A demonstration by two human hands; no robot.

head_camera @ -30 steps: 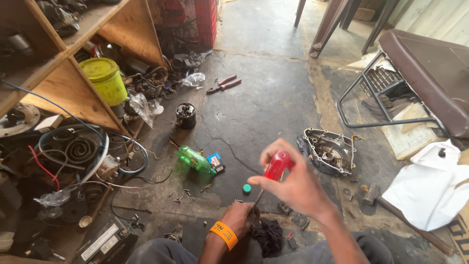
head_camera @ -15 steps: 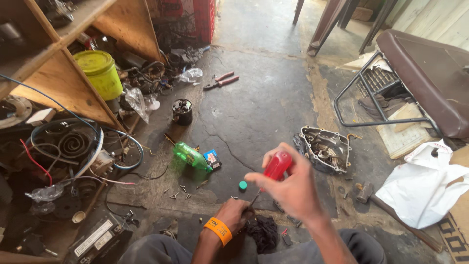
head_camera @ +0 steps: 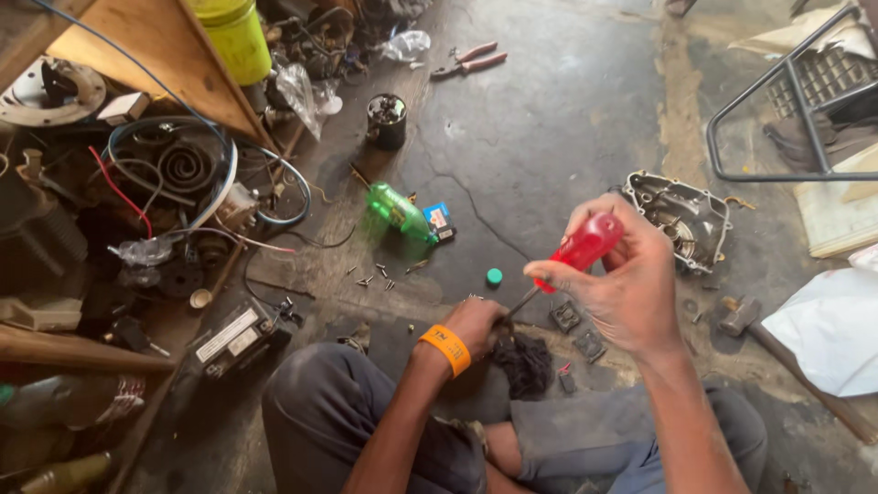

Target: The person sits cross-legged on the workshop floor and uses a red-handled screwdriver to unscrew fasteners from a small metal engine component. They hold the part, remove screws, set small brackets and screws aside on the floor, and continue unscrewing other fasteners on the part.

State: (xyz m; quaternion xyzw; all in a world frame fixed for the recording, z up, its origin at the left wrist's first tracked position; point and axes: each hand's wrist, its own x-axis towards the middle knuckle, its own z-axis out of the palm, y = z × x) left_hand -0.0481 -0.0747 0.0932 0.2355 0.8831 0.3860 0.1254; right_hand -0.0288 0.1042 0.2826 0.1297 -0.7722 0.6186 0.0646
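My right hand (head_camera: pixel 620 284) grips the red handle of a screwdriver (head_camera: pixel 583 247), whose shaft slants down and left to a dark, greasy part (head_camera: pixel 525 361). My left hand (head_camera: pixel 476 322), with an orange wristband, holds that dark part down against the concrete floor between my knees. What the tip touches is hidden by the left hand.
A green bottle (head_camera: pixel 399 210) lies on its side, with a green cap (head_camera: pixel 494 275) and several small screws (head_camera: pixel 375 274) nearby. A metal engine cover (head_camera: pixel 679 220) lies to the right, pliers (head_camera: pixel 468 59) and a black can (head_camera: pixel 386 121) further off. Cables and parts clutter the left; a hammer (head_camera: pixel 777 352) at right.
The view has tilted down and closer toward my hands. My right hand stays on the red screwdriver with the left on the dark part; the screwdriver handle has shifted slightly.
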